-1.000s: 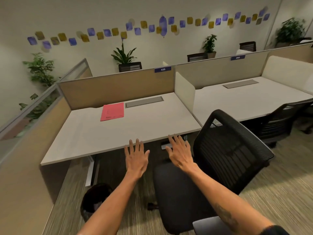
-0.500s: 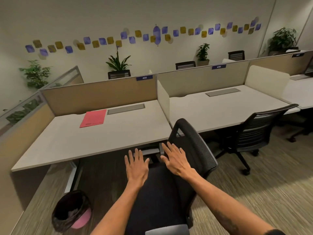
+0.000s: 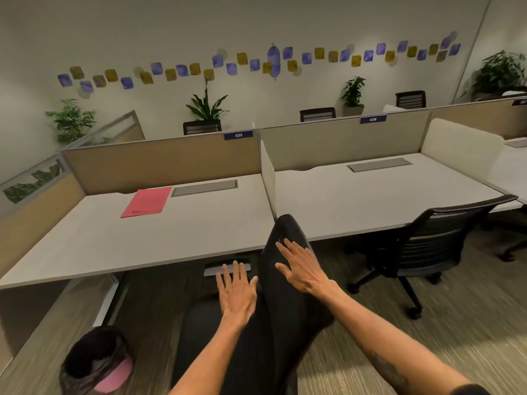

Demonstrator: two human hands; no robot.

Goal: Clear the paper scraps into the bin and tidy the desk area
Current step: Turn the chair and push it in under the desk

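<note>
While the red folder (image 3: 147, 201) lies on the desk (image 3: 185, 238), both hands, left (image 3: 238, 292) and right (image 3: 303, 270), spread flat, empty, at the chair (image 3: 285, 309)

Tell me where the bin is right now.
In the head view the bin stands on the floor at lower left, under the left end of the desk, left of the black chair.

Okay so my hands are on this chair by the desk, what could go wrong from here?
Pushed in carelessly, the black mesh chair could knock its armrest against the desk edge, since the armrest sits close below it. The right hand lies flat on the backrest and the left hand is open, so neither grips; the chair could swivel away. The bin stands nearby on the floor and could get bumped.
</note>
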